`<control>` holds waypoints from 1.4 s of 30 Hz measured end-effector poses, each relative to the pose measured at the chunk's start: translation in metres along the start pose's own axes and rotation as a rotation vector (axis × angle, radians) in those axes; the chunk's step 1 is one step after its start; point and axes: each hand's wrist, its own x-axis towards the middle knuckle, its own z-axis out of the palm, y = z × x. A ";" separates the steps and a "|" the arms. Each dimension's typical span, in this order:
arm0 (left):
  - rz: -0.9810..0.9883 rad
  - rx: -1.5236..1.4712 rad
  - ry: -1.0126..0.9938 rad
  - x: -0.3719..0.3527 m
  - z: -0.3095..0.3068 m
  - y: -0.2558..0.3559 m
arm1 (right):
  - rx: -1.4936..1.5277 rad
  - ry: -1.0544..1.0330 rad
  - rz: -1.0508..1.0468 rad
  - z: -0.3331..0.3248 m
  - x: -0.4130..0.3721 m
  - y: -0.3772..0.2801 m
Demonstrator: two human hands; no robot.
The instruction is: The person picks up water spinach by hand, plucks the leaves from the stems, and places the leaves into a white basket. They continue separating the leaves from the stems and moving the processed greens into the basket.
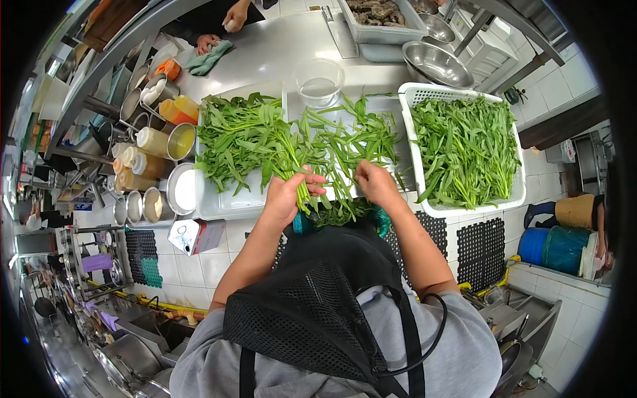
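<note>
My left hand (292,194) is closed around the stems of a bunch of water spinach (284,149), whose leaves spread over the white tray (229,205) on the left. Just to the right, my right hand (377,182) is curled with its fingers pressed together; what they pinch, if anything, I cannot make out. Between and beyond both hands, loose water spinach stems (338,156) lie over a second shallow tray. More leaves (342,213) hang below the hands, close to my black apron. A white perforated basket (521,186) full of cut greens (464,146) stands at the right.
Behind the trays is a clear plastic tub (320,83). Farther back lie a cleaver (342,36), a bin of dark food (378,33) and steel bowls (438,64). Another person's hand (207,44) rests on a green cloth (210,60). Sauce bottles (151,139) and pots line the left.
</note>
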 end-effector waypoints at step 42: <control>-0.041 0.036 -0.110 0.005 0.029 -0.030 | 0.434 -0.081 -0.015 -0.030 -0.032 -0.097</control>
